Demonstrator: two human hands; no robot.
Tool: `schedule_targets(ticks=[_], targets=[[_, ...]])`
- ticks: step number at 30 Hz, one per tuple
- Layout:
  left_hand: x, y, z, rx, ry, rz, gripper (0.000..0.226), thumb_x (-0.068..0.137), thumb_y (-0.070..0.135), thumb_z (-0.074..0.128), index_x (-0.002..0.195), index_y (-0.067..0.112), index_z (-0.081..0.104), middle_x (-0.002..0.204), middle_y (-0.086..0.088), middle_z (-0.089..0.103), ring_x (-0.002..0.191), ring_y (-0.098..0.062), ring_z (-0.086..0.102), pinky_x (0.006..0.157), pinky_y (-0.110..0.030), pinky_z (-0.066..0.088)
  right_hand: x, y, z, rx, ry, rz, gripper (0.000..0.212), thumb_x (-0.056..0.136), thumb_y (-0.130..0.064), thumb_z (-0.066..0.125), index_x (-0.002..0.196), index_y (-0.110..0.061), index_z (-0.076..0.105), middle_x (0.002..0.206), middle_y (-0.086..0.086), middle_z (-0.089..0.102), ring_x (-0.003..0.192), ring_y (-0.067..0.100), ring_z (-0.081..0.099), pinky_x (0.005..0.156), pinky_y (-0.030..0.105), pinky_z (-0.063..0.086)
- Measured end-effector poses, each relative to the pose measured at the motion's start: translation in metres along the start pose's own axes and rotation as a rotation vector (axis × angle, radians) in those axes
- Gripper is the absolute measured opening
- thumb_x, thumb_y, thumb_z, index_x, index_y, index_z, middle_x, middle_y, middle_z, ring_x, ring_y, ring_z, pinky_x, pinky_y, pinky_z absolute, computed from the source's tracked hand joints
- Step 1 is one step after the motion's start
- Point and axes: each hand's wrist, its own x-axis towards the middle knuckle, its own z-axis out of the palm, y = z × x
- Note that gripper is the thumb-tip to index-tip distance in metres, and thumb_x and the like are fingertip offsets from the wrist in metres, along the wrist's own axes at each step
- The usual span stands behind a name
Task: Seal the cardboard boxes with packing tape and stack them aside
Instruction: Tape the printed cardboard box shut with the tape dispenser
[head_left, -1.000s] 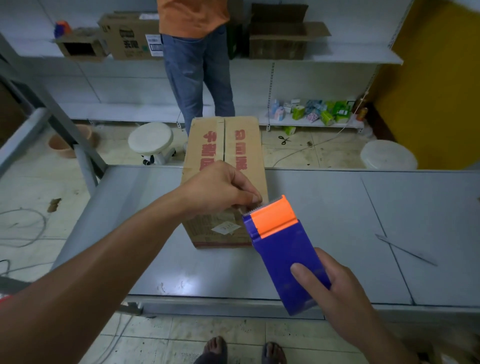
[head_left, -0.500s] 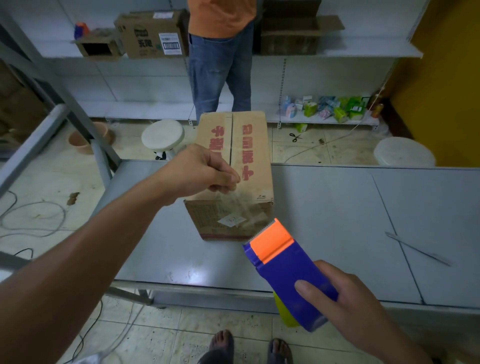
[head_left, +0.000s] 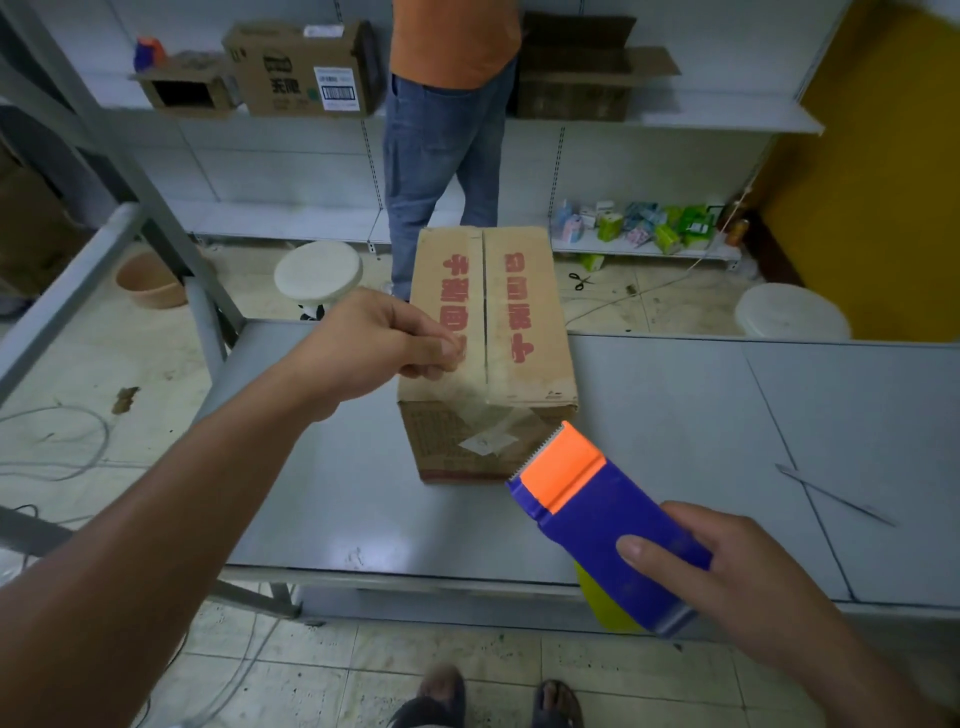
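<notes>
The cardboard box (head_left: 524, 322) stands on the grey bench (head_left: 675, 441) at its far edge, flaps folded shut, with the centre seam running away from the wearer between rows of red print. Above the box's near left flap, the left hand (head_left: 384, 338) is curled, thumb and fingers pinching the end of a strip of clear tape (head_left: 498, 410). The strip stretches down across the box's near top edge to the toothed lip of the tape dispenser (head_left: 597, 514). That blue and orange dispenser sits just in front of the box's near right corner, gripped at its back end by the right hand (head_left: 727, 577).

A thin metal strip (head_left: 831, 493) lies on the bench well right of the box. Behind the box stands a person (head_left: 447, 130) in an orange top and jeans. A white stool (head_left: 318, 270) is on the floor behind and left of the box, and brown cartons (head_left: 306, 67) rest on a shelf (head_left: 727, 117) beyond.
</notes>
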Motion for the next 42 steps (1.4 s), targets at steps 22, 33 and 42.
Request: schedule_targets(ticks=[22, 33, 42], targets=[[-0.005, -0.068, -0.025, -0.397, 0.033, -0.066, 0.006, 0.083, 0.006, 0.07, 0.081, 0.01, 0.075, 0.073, -0.002, 0.074, 0.064, -0.009, 0.066, 0.065, -0.019, 0.054, 0.024, -0.048, -0.01, -0.28, -0.195, 0.111, 0.037, 0.073, -0.055, 0.066, 0.093, -0.025, 0.066, 0.088, -0.009, 0.074, 0.08, 0.01, 0.071, 0.076, 0.035, 0.057], [0.008, -0.017, -0.014, 0.038, -0.167, -0.028, 0.003, 0.081, 0.009, 0.075, 0.08, 0.008, 0.077, 0.079, -0.003, 0.076, 0.069, -0.01, 0.068, 0.073, -0.023, 0.058, 0.021, 0.032, 0.032, 0.382, -0.371, 0.276, 0.086, 0.041, -0.043, 0.095, 0.114, -0.008, 0.066, 0.112, 0.015, 0.071, 0.103, 0.033, 0.067, 0.097, 0.051, 0.047], [0.005, -0.003, 0.004, 0.05, -0.099, -0.056, 0.006, 0.081, 0.007, 0.076, 0.076, 0.011, 0.075, 0.067, 0.008, 0.073, 0.056, 0.0, 0.064, 0.056, -0.011, 0.05, 0.027, 0.05, 0.042, 0.445, -0.421, 0.205, 0.063, 0.054, -0.034, 0.083, 0.111, -0.012, 0.067, 0.106, 0.007, 0.074, 0.092, 0.019, 0.07, 0.07, 0.025, 0.052]])
